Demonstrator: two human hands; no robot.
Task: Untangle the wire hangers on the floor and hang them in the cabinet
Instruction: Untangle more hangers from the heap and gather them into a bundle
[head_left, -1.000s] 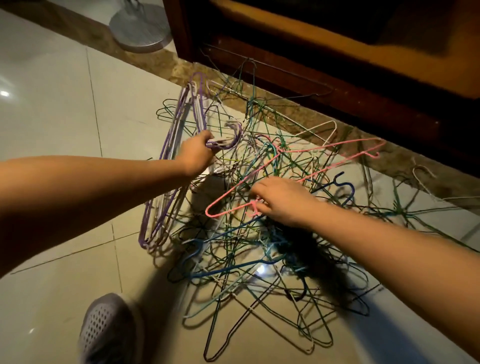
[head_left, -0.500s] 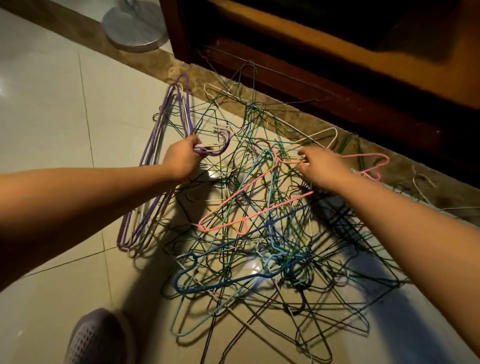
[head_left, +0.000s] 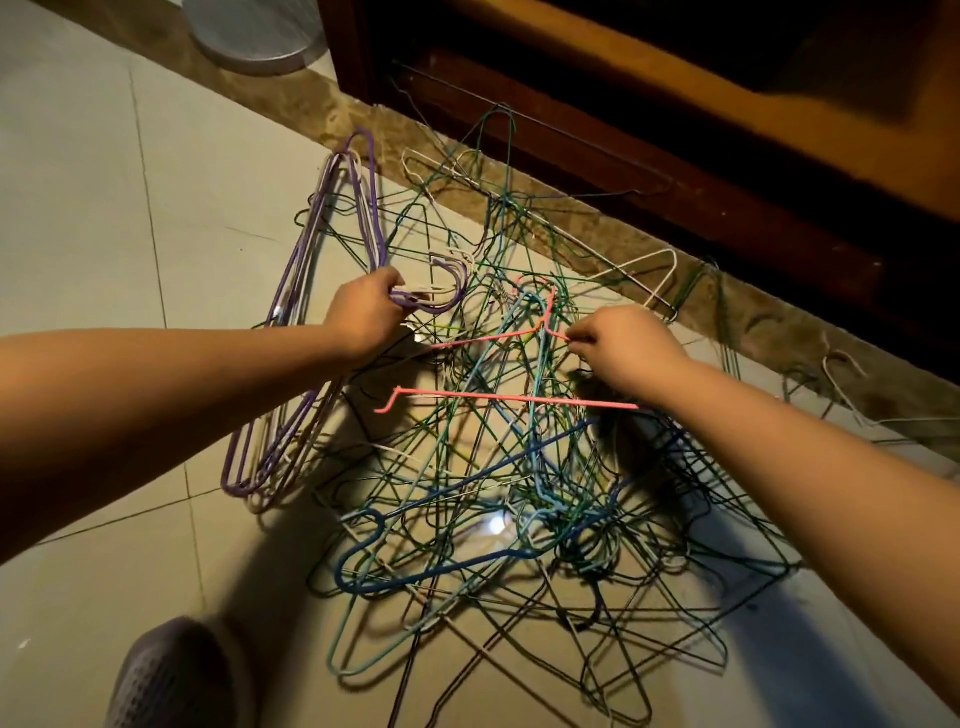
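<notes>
Several purple hangers (head_left: 304, 249) in left hand (head_left: 363, 312); right hand (head_left: 621, 343) pinches pink hanger (head_left: 519, 398).

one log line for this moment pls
phase: untangling | left hand: grips purple hangers | right hand: pinches pink hanger | tangle: on floor

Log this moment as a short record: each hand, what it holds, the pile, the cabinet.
left hand: grips the bundle of purple and white hangers by the necks
right hand: pinches the pink hanger near its neck
pink hanger: its long bar crosses over the tangled pile
tangled pile: green, blue, white and dark wire hangers on the tiled floor, between the two hands
cabinet: dark wood, just behind the pile; rail not in view
shoe: lower left, on the floor
</notes>
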